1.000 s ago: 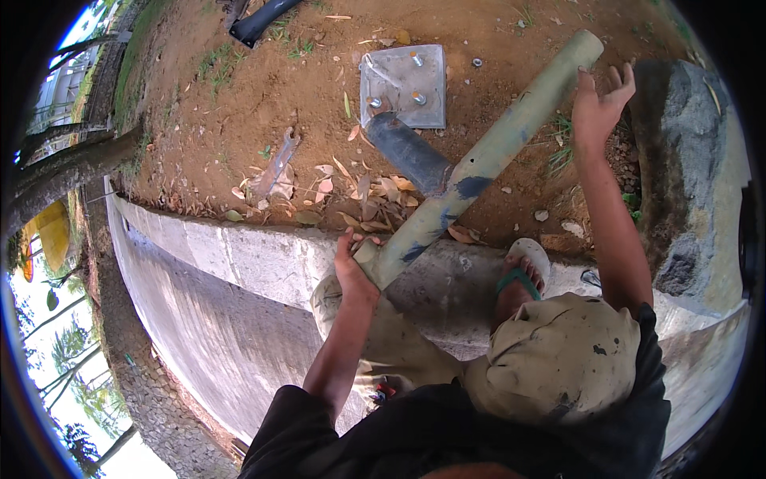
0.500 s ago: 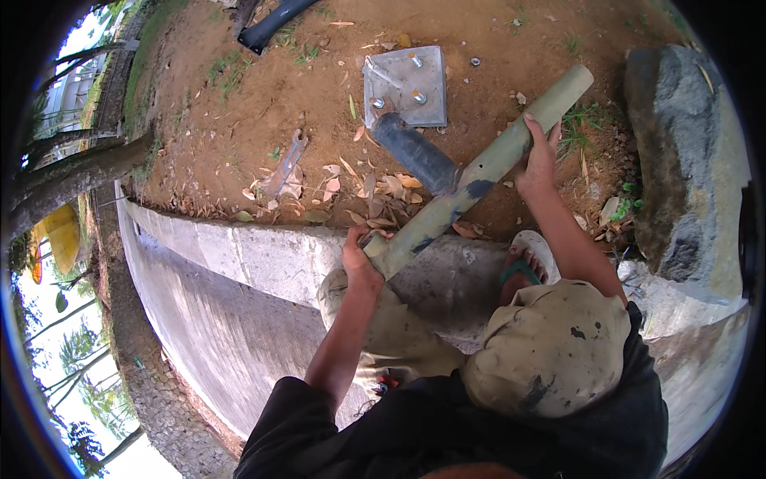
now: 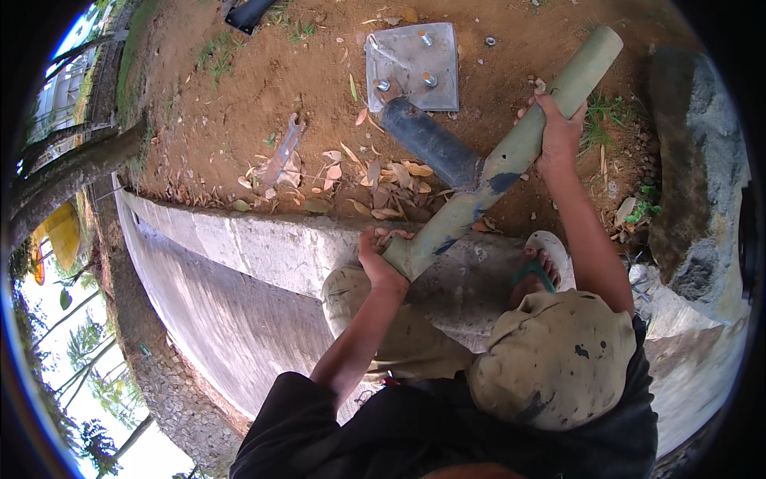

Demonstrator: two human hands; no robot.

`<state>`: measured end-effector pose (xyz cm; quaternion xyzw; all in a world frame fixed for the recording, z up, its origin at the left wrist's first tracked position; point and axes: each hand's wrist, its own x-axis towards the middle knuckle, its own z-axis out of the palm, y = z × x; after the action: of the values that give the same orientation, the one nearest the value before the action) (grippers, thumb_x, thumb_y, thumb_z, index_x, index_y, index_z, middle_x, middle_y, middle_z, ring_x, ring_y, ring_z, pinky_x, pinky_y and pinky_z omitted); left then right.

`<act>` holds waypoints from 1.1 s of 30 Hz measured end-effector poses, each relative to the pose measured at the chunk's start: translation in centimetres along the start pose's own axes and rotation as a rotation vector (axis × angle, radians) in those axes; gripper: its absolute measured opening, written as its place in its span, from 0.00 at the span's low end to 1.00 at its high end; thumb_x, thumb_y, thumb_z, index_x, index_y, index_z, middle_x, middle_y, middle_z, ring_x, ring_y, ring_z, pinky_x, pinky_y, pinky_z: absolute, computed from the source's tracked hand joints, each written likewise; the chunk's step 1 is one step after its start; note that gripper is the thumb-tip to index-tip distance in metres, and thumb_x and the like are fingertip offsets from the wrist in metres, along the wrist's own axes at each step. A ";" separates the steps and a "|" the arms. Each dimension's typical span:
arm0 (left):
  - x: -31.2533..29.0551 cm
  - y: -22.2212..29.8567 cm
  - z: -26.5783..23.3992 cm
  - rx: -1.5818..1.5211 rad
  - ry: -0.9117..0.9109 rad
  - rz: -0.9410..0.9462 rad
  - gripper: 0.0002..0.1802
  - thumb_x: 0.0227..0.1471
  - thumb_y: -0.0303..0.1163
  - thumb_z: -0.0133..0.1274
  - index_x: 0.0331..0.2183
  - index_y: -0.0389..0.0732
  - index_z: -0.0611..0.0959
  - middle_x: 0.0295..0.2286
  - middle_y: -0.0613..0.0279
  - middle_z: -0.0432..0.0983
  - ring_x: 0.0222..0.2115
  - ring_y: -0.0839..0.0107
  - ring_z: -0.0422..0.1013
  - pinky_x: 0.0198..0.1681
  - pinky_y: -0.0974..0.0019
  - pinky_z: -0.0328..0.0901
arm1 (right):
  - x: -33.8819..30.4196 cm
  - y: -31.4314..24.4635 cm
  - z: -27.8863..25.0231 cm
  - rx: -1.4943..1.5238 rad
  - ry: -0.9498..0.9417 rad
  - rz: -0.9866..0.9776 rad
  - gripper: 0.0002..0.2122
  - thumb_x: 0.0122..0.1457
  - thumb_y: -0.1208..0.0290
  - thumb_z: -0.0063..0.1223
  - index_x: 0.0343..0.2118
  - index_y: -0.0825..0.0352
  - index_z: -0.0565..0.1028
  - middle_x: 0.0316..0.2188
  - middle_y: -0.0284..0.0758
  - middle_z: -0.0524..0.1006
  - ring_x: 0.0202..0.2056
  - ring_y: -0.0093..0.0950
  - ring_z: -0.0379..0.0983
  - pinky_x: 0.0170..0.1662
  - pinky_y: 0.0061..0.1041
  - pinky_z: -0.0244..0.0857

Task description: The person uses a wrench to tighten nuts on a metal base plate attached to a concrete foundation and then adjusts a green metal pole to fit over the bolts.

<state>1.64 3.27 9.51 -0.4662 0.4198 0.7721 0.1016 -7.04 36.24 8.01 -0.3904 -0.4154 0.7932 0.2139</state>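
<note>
Hands (image 3: 381, 259) (image 3: 556, 137) clasp pipe (image 3: 511, 156) (left low, right high).

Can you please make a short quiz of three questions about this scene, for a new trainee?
1. True or false: the right hand grips the greenish pole near its far end.
2. Where is the left hand? A) on the square metal plate B) at the near end of the pole C) on the large rock
3. Fill in: the plate lies on bare reddish ____, with bolts standing up from it.

Key
1. True. The fingers wrap around the pole.
2. B. The left hand holds the pole's near end, above the concrete curb.
3. Soil.
</note>
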 end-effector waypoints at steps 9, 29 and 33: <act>-1.9 -3.8 3.2 0.012 0.076 -0.029 0.17 0.61 0.44 0.45 0.32 0.40 0.76 0.30 0.48 0.78 0.36 0.52 0.75 0.48 0.49 0.71 | 4.9 -1.1 0.6 -0.116 -0.130 0.092 0.21 0.58 0.72 0.63 0.47 0.64 0.61 0.31 0.38 0.76 0.25 0.32 0.77 0.28 0.37 0.76; -3.6 -12.3 10.2 0.118 -0.070 0.047 0.14 0.60 0.34 0.46 0.28 0.35 0.79 0.35 0.54 0.80 0.41 0.63 0.73 0.53 0.62 0.63 | 17.3 -1.1 1.3 -0.373 -0.336 0.465 0.14 0.59 0.57 0.63 0.36 0.63 0.75 0.24 0.33 0.77 0.24 0.26 0.75 0.31 0.30 0.74; -2.3 -12.6 9.2 0.171 -0.088 0.074 0.15 0.61 0.33 0.45 0.28 0.34 0.81 0.34 0.55 0.81 0.40 0.64 0.73 0.52 0.63 0.63 | 16.4 -1.2 2.4 -0.344 -0.323 0.389 0.14 0.59 0.58 0.63 0.38 0.63 0.74 0.26 0.33 0.77 0.24 0.26 0.75 0.31 0.30 0.75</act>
<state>3.94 18.57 6.41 -0.4056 0.4961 0.7565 0.1307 -18.77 46.61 2.59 -0.3619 -0.4896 0.7893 -0.0803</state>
